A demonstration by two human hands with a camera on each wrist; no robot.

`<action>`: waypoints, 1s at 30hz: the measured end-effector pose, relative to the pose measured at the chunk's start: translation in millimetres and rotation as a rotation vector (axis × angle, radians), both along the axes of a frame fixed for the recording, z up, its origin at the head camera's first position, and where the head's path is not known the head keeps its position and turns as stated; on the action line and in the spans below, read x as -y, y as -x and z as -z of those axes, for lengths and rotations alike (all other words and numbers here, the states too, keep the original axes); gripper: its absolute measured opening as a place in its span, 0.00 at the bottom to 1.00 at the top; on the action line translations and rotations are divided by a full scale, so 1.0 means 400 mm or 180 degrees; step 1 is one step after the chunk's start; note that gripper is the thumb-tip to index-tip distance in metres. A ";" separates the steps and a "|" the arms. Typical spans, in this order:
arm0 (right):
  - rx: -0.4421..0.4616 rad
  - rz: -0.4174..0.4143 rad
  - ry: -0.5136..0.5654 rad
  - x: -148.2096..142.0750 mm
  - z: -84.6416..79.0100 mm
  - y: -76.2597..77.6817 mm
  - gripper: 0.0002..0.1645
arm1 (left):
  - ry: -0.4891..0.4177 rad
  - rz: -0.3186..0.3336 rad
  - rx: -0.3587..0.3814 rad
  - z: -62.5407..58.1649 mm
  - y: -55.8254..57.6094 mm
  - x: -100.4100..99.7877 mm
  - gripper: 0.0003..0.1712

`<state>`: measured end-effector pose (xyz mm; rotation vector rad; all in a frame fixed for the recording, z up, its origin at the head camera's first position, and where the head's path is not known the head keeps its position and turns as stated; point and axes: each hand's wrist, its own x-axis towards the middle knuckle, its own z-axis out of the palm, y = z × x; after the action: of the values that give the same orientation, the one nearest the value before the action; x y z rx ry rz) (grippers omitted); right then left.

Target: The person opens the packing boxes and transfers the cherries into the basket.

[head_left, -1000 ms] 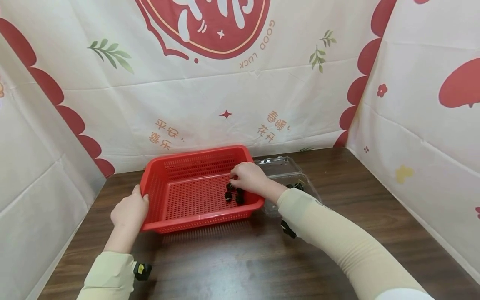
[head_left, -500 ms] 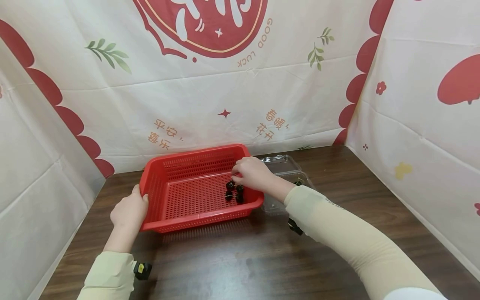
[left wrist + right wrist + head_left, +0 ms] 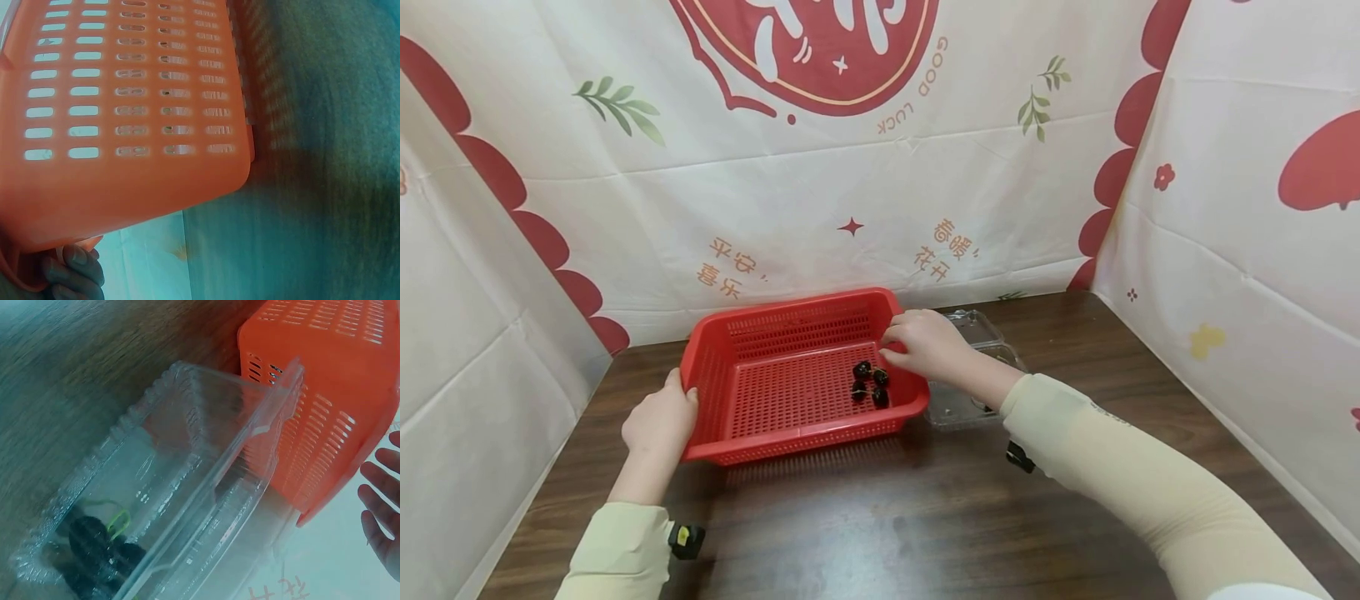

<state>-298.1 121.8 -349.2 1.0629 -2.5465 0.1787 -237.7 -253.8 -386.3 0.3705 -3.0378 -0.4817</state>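
The left hand (image 3: 660, 418) grips the left rim of a red plastic basket (image 3: 805, 432); its curled fingers (image 3: 84, 265) show under the rim in the left wrist view. On the basket's perforated floor, near the right end, lie several dark cherries (image 3: 859, 391) with thin stems. Above the right rim is the right hand (image 3: 925, 343), its fingers loosely bent with nothing between them. In the right wrist view its fingers (image 3: 379, 478) are apart and bare. Beneath that forearm sits a clear plastic clamshell box (image 3: 953, 410), lid raised, with more dark cherries (image 3: 90, 540) inside.
A brown wood-grain table (image 3: 850, 525) carries everything. Printed white cloth (image 3: 805, 200) hangs behind and along both sides, close to the basket's back edge. The clear box stands directly beside the basket's right end.
The right hand has let go of cherries in the basket, lifted, and moved right toward the rim. The cherries now lie uncovered. The left hand and basket have stayed put.
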 end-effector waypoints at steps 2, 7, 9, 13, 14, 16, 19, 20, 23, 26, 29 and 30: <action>-0.0019 -0.0002 -0.0017 -0.007 -0.002 -0.003 0.08 | -0.0002 -0.0004 0.0004 0.000 0.001 0.000 0.31; -0.0026 0.0021 -0.0087 -0.025 -0.007 -0.014 0.09 | -0.0016 0.0003 0.0025 -0.003 0.000 -0.001 0.31; -0.0040 0.0016 -0.0099 -0.034 -0.008 -0.019 0.09 | -0.0026 0.0012 0.0042 -0.004 -0.002 -0.003 0.31; -0.0113 -0.0015 -0.0086 -0.056 -0.006 -0.024 0.08 | -0.0028 0.0019 0.0043 -0.005 -0.004 -0.005 0.31; -0.0143 -0.0020 -0.0087 -0.062 -0.006 -0.024 0.07 | -0.0028 0.0023 0.0039 -0.006 -0.004 -0.005 0.31; -0.0173 -0.0037 -0.0083 -0.074 -0.003 -0.025 0.06 | -0.0026 0.0029 0.0027 -0.005 -0.004 -0.004 0.31; -0.0228 -0.0041 -0.0110 -0.093 0.003 -0.025 0.07 | -0.0029 0.0039 0.0021 -0.006 -0.006 -0.004 0.31; -0.0241 -0.0040 -0.0125 -0.098 0.004 -0.026 0.07 | -0.0036 0.0043 0.0029 -0.006 -0.006 -0.004 0.31; -0.0276 -0.0030 -0.0169 -0.114 0.009 -0.028 0.07 | -0.0052 0.0048 0.0034 -0.006 -0.007 -0.004 0.31; -0.0266 -0.0032 -0.0214 -0.130 0.015 -0.030 0.07 | -0.0060 0.0048 0.0036 -0.005 -0.006 -0.004 0.31; -0.0236 -0.0009 -0.0235 -0.147 0.021 -0.031 0.06 | -0.0050 0.0049 0.0023 -0.005 -0.004 -0.004 0.31; -0.0223 -0.0003 -0.0247 -0.152 0.023 -0.032 0.06 | -0.0050 0.0050 0.0020 -0.005 -0.004 -0.004 0.31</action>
<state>-285.4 182.5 -358.5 1.0794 -2.5082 0.0425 -236.2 -252.3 -384.2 0.3500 -3.0468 -0.5067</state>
